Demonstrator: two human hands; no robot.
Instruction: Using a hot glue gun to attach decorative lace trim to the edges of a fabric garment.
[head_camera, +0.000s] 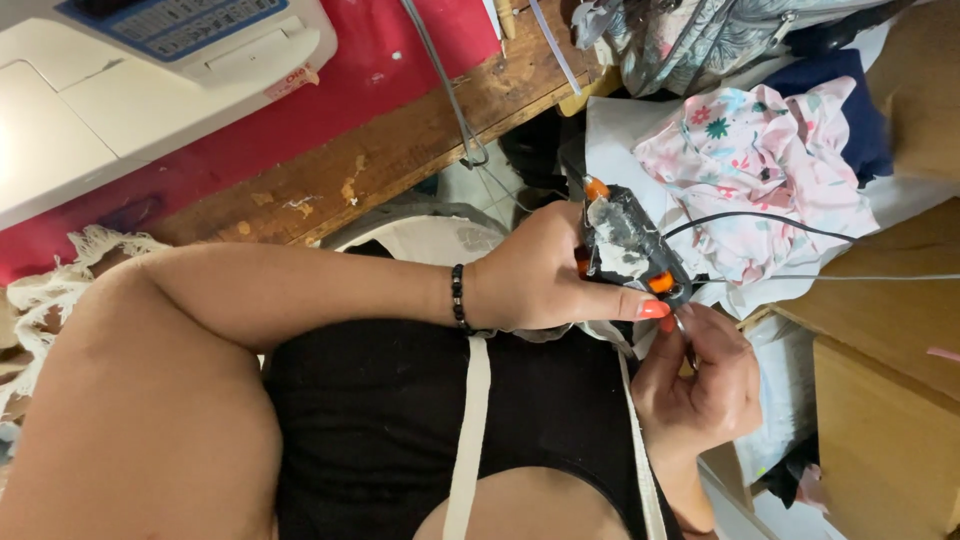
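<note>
The left hand (535, 280) reaches across the body and wraps its grip around a black glue gun (628, 245) with orange parts and pale dried smears on its casing; the fingers are pressed together around the tool, one orange-painted fingertip stretched toward the nozzle end at about 4 o'clock from the gun's middle. A dark beaded bracelet (458, 298) circles that wrist. The right hand (700, 385) sits just below the gun, at 5 o'clock from it, its fingertips pinched close at the nozzle on something too small to make out. A black cord (760, 215) runs from the gun toward 3 o'clock, over a crumpled floral cloth (765, 165) in pink, white and green, which lies at 2 o'clock from the hands. Dark blue fabric (860, 110) shows behind the floral piece. At 11 o'clock a white sewing machine (130, 80) stands on a red cover (300, 110) spread over the worn wooden tabletop (400, 160). Pale wooden boxes (880, 400) fill the 4 o'clock side. A cream strap (470, 430) crosses the person's black top (380, 420), and lace trim (60, 270) lies at 9 o'clock.
</note>
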